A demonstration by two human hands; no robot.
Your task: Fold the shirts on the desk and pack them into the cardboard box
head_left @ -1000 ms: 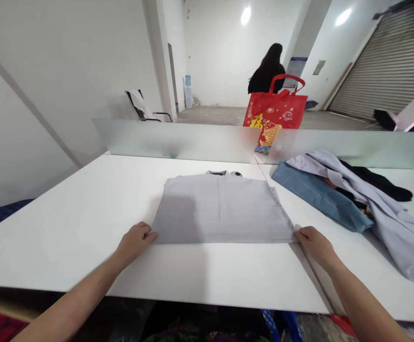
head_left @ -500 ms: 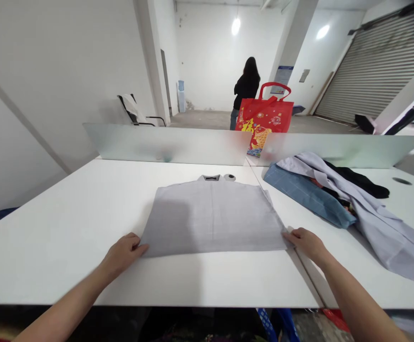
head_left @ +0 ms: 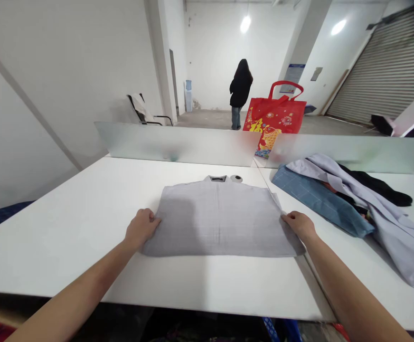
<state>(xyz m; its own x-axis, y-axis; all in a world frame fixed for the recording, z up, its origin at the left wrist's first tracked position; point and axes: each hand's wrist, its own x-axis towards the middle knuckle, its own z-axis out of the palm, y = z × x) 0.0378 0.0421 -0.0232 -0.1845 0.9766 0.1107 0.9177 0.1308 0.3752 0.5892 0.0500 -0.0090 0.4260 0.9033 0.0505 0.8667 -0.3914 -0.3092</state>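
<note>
A light grey shirt [head_left: 224,218] lies folded into a wide, flat shape on the white table [head_left: 68,213], its collar [head_left: 217,179] at the far side. At the shirt's left edge, my left hand [head_left: 142,229] is closed, thumb and fingers pinching the cloth. My right hand [head_left: 300,225] pinches the opposite edge at about the same height. The near edge of the shirt lies closer to me than both hands. What is under the top layer is hidden.
Right of the shirt lies a heap of clothes: a blue checked garment [head_left: 314,199], a long grey one [head_left: 399,232] and a black one [head_left: 378,183]. A frosted divider [head_left: 178,142] crosses behind, with a red bag [head_left: 278,114] at its gap. A person [head_left: 240,90] stands farther back.
Both hands have moved from the shirt's near corners up along its side edges, away from me. The shirt's near edge has come closer to me. The person behind has walked farther off.
</note>
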